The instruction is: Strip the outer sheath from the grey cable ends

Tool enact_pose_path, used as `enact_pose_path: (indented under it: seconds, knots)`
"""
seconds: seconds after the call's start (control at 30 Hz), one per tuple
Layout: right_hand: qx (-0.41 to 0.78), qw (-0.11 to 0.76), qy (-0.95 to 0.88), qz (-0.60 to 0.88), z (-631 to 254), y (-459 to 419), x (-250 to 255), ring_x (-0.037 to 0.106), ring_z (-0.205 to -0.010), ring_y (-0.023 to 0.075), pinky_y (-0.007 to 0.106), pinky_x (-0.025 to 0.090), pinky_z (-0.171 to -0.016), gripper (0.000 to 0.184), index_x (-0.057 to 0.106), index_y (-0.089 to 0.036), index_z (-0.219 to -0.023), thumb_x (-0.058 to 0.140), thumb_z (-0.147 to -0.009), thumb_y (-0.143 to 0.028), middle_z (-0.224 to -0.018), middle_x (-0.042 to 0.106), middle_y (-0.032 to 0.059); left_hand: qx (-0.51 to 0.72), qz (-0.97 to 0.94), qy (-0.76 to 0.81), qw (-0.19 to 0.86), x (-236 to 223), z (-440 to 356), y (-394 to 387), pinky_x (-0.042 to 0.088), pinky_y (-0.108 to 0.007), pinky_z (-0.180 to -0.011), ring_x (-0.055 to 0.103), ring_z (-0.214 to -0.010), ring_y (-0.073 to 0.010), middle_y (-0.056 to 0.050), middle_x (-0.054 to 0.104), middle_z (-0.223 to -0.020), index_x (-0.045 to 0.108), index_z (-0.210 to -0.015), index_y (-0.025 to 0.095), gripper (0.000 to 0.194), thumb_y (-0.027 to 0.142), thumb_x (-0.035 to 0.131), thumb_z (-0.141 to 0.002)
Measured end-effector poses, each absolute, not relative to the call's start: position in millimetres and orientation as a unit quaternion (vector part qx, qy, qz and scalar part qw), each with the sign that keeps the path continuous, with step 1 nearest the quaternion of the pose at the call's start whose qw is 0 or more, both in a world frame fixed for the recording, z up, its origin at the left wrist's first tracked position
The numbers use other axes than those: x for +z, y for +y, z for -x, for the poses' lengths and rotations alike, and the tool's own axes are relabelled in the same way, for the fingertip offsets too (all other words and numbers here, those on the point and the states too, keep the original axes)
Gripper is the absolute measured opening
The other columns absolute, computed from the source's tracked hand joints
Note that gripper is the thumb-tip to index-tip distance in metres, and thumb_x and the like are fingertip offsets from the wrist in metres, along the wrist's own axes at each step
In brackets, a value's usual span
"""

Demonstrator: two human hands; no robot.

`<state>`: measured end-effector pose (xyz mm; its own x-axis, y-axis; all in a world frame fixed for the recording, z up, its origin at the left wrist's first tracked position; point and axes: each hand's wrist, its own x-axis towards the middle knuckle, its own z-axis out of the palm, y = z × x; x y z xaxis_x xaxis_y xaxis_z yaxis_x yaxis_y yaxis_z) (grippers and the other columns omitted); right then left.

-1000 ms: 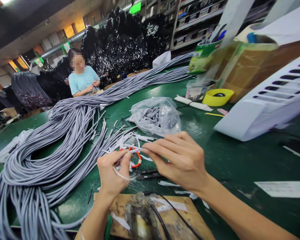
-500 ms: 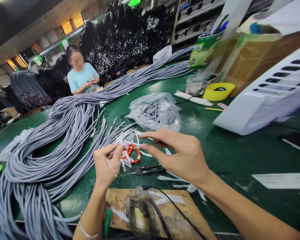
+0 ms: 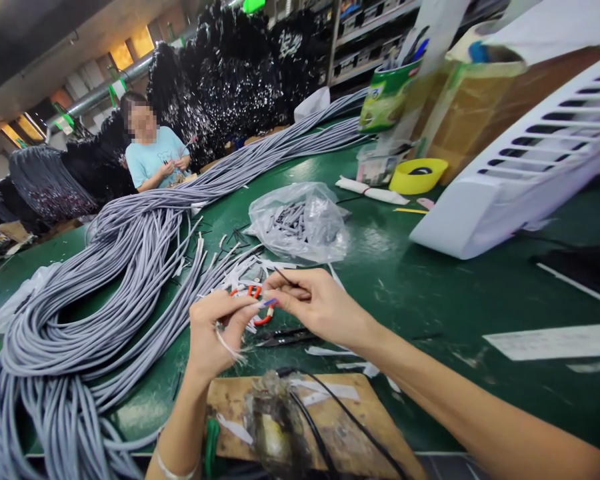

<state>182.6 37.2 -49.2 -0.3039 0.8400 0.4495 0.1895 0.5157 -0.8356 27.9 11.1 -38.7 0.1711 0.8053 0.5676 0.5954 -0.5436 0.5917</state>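
Here's the left hand, thumb and finger pinched on a fine wire with a short blue-violet end, wispy white strands trailing below its palm. In comes the right hand, fingers bunched at that blue end and gripping a slim dark stick-like piece that pokes out above the knuckles. The wire sits between both sets of fingertips, over the near middle of the green surface. Tight quarters just behind: an orange-handled hand tool among white paper scraps, and black metal snips lying close under the fingers.

Down at the near edge, a stained wooden board takes up the middle, black cords running across it. The whole left side is crowded: a thick bundle of grey round cables loops from the near left corner up to the far edge, its loose ends stopping just short of the left hand. Beyond the hands lies a clear plastic bag of small grey tubes. The room is on the right! Bare green opens between the right forearm and a white slotted plastic housing, with only a flat white paper strip toward the right edge.
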Motion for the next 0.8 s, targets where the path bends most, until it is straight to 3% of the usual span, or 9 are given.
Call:
enact_pose_path:
  seconds: [0.1, 0.2, 0.3, 0.4, 0.53, 0.67, 0.8]
  knots:
    - [0.313, 0.513, -0.716, 0.356, -180.3, 28.8, -46.1, 0.042, -0.040, 0.0074, 0.019, 0.032, -0.036, 0.017, 0.057, -0.014, -0.065, 0.050, -0.078, -0.024, -0.050, 0.053, -0.0012, 0.492, -0.696, 0.512, 0.104, -41.4, -33.8, 11.0, 0.035, -0.022, -0.045, 0.045, -0.045, -0.0096, -0.001, 0.059, -0.054, 0.071, -0.077, 0.015, 0.021, 0.025, 0.053, -0.080]
    - [0.223, 0.568, -0.706, 0.361, -183.0, 26.1, -43.3, 0.051, -0.050, 0.0101, 0.020, 0.040, -0.043, 0.013, 0.057, -0.016, -0.066, 0.051, -0.077, -0.019, -0.059, 0.060, 0.0014, 0.450, -0.753, 0.471, 0.088, -42.9, -36.6, 11.1, 0.037, -0.021, -0.048, 0.048, -0.047, -0.0097, -0.002, 0.061, -0.056, 0.071, -0.079, 0.015, 0.020, 0.023, 0.053, -0.080]
    - [0.200, 0.567, -0.688, 0.407, -188.7, 34.5, -43.1, 0.047, -0.044, 0.0090, 0.019, 0.036, -0.039, 0.013, 0.054, -0.017, -0.062, 0.051, -0.075, -0.018, -0.054, 0.057, -0.0002, 0.407, -0.807, 0.408, 0.126, -42.3, -33.5, 11.7, 0.037, -0.021, -0.047, 0.047, -0.048, -0.0100, -0.001, 0.057, -0.053, 0.071, -0.078, 0.015, 0.018, 0.025, 0.056, -0.078]
    - [0.237, 0.524, -0.709, 0.409, -190.6, 40.5, -43.6, 0.039, -0.038, 0.0071, 0.019, 0.032, -0.036, 0.014, 0.054, -0.016, -0.060, 0.051, -0.074, -0.019, -0.047, 0.051, -0.0022, 0.468, -0.740, 0.450, 0.176, -42.1, -28.3, 13.8, 0.036, -0.021, -0.047, 0.048, -0.050, -0.0101, -0.002, 0.060, -0.058, 0.070, -0.078, 0.014, 0.021, 0.028, 0.055, -0.078]
    - [0.284, 0.493, -0.759, 0.317, -188.2, 32.8, -40.4, 0.045, -0.044, 0.0079, 0.018, 0.036, -0.039, 0.015, 0.056, -0.015, -0.062, 0.049, -0.075, -0.018, -0.054, 0.056, -0.0001, 0.528, -0.636, 0.527, 0.198, -44.8, -25.7, 18.3, 0.039, -0.022, -0.050, 0.054, -0.055, -0.0116, -0.004, 0.066, -0.066, 0.070, -0.079, 0.013, 0.020, 0.027, 0.056, -0.078]
    - [0.267, 0.540, -0.721, 0.342, -192.6, 31.8, -38.4, 0.042, -0.045, 0.0077, 0.019, 0.034, -0.039, 0.015, 0.056, -0.015, -0.064, 0.049, -0.076, -0.022, -0.056, 0.055, 0.0002, 0.428, -0.734, 0.496, 0.176, -45.6, -28.6, 18.0, 0.038, -0.023, -0.053, 0.051, -0.054, -0.0117, -0.004, 0.065, -0.062, 0.072, -0.077, 0.016, 0.015, 0.024, 0.060, -0.075]
    - [0.230, 0.553, -0.673, 0.435, -200.7, 48.8, -43.8, 0.033, -0.042, 0.0069, 0.021, 0.029, -0.040, 0.017, 0.054, -0.016, -0.062, 0.051, -0.074, -0.028, -0.049, 0.044, -0.0024, 0.375, -0.768, 0.422, 0.304, -43.0, -28.8, 13.9, 0.039, -0.025, -0.056, 0.052, -0.060, -0.0128, -0.006, 0.064, -0.067, 0.072, -0.086, 0.015, 0.020, 0.027, 0.058, -0.077]
